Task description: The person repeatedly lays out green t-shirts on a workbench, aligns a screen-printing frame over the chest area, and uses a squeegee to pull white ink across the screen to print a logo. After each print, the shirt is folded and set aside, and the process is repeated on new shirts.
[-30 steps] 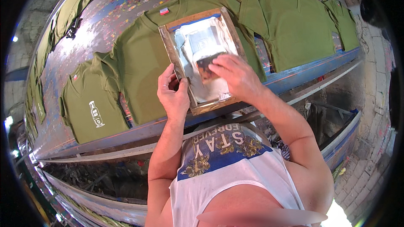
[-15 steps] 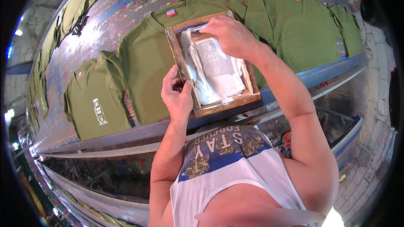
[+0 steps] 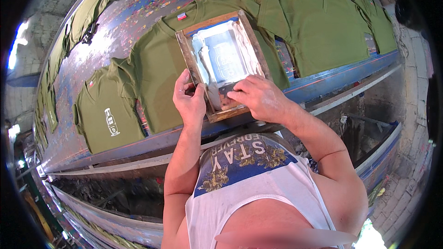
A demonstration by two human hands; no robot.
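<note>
A wooden-framed printing screen point(image 3: 259, 48) lies tilted over a green T-shirt point(image 3: 159, 78). White ink coats its mesh, and a bottle design shows in the middle. At the frame's lower left side, my left hand point(image 3: 190, 101) grips the wood between thumb and fingers. Inside the near end of the frame, my right hand point(image 3: 263, 97) is closed on a squeegee point(image 3: 225, 96), its brown wooden part partly hidden by my fingers. The squeegee's blade cannot be seen clearly.
Left of the screen lies a green T-shirt point(image 3: 94, 115) with a white bottle print. Another green T-shirt point(image 3: 323, 32) lies to the right, and more shirts hang along the far left. The long table point(image 3: 152, 32) is speckled with coloured paint, and a metal rail point(image 3: 124, 166) runs along its near edge.
My right hand has come from the far end of the screen to its near end with the squeegee. The bottle design now shows brighter. My left hand keeps its hold.
</note>
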